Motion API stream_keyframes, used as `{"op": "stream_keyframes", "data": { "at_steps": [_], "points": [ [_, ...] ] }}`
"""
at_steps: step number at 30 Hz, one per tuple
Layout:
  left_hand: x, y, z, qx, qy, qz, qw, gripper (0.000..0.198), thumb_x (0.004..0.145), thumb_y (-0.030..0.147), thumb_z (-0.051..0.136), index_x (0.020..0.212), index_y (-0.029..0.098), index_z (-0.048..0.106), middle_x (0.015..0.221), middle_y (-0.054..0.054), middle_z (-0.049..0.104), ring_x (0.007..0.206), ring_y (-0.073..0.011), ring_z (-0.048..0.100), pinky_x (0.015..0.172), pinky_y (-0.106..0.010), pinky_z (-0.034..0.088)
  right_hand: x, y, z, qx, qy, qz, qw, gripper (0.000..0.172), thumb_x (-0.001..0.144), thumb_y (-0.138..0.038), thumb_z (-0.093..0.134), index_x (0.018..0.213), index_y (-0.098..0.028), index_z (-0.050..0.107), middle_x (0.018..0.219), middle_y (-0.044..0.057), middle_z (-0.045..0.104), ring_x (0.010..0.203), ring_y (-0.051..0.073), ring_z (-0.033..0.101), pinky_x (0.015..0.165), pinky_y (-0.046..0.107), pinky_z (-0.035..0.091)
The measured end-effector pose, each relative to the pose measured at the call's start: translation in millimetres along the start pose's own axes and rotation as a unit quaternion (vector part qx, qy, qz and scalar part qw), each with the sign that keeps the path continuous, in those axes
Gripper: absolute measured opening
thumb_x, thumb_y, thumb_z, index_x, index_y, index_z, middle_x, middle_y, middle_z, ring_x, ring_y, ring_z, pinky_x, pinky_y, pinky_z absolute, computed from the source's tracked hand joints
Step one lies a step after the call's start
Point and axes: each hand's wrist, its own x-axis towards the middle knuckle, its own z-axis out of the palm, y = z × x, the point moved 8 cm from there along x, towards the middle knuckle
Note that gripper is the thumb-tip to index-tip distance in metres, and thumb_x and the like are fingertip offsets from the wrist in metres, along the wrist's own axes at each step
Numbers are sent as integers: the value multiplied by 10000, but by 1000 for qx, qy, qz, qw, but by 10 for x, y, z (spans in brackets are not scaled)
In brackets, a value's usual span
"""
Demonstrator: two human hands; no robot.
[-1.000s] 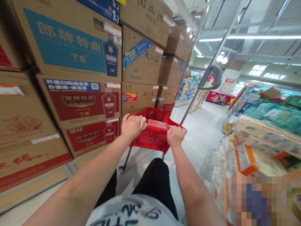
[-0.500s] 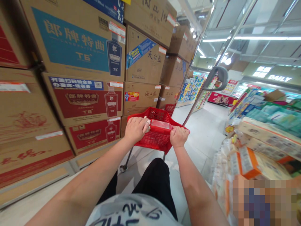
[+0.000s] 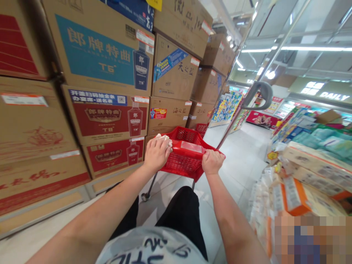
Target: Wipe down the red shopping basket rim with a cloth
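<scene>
A red plastic shopping cart (image 3: 184, 157) stands in front of me in a store aisle. My left hand (image 3: 157, 153) is closed over the left end of its red handle bar (image 3: 189, 148), with a crumpled white tissue (image 3: 165, 138) tucked under the fingers. My right hand (image 3: 212, 162) is wrapped round the right end of the same bar. A grey curved handle on a metal pole (image 3: 257, 94) rises from the cart's right side.
Tall stacks of brown liquor cartons (image 3: 104, 91) line the left side, close to the cart. Packaged goods (image 3: 305, 172) are piled low on the right. Pale floor (image 3: 242, 154) runs ahead between them toward distant shelves (image 3: 225, 108).
The cart and both hands have shifted slightly forward and right along the aisle; the cartons on the left slide past. Both grips are unchanged.
</scene>
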Motion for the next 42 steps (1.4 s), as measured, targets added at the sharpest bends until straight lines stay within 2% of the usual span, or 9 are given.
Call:
{"op": "stream_keyframes", "data": {
  "at_steps": [3,9,17,19,24,28,31,37,42],
  "points": [
    [13,48,-7,7,-15,17,1000,367,918,363,391,1196,196,562,1229,-109,578,1182,-286,444,1000,-432,292,-7,47,18,2,-2,1,1000,236,873,-219,406,801,-190,629,718,38,634,727,197,476,740,367,247],
    [288,205,83,16,-104,27,994,453,938,438,285,957,191,664,892,-112,676,882,-251,591,815,-397,396,-14,101,30,12,-7,7,1000,225,864,-216,415,816,-188,633,736,39,644,735,201,480,760,373,253],
    [594,352,407,45,-293,-56,953,558,917,447,277,793,120,712,793,-172,699,778,-316,660,643,-373,433,-12,178,15,14,0,5,1000,236,866,-209,407,813,-182,635,732,44,636,737,200,497,763,376,278],
    [581,387,424,42,-285,-51,956,556,926,435,257,824,126,708,796,-165,699,782,-305,659,646,-366,428,-15,227,15,16,-1,5,1000,241,870,-206,403,817,-181,636,739,44,635,742,197,499,765,373,283],
    [401,486,272,43,-139,13,989,516,950,410,222,889,147,661,815,-132,671,821,-265,613,728,-382,396,-26,295,27,23,-4,9,1000,249,874,-219,398,815,-180,636,750,43,641,749,196,493,773,370,274],
    [236,524,170,44,-83,59,994,402,942,392,293,950,179,634,853,-113,648,869,-268,574,805,-418,371,-25,275,41,20,-6,16,1000,257,875,-226,391,807,-184,635,742,42,645,753,201,491,783,374,263],
    [293,494,155,45,-88,50,994,404,940,392,297,988,177,635,892,-123,654,897,-273,577,830,-429,370,-19,240,44,14,-9,15,1000,252,871,-224,394,795,-185,630,726,41,637,743,200,488,780,376,261],
    [529,347,387,41,-237,-39,970,571,940,434,237,789,113,685,714,-142,670,714,-257,631,672,-374,410,-24,186,17,18,-5,12,1000,258,873,-218,385,802,-186,631,729,39,636,734,195,487,779,372,263],
    [282,468,210,34,-112,42,992,439,946,381,269,1049,166,638,952,-128,668,928,-273,588,825,-415,386,-27,172,11,17,-4,12,1000,263,886,-222,381,808,-188,629,731,39,637,729,194,487,779,375,260]
  ]
}}
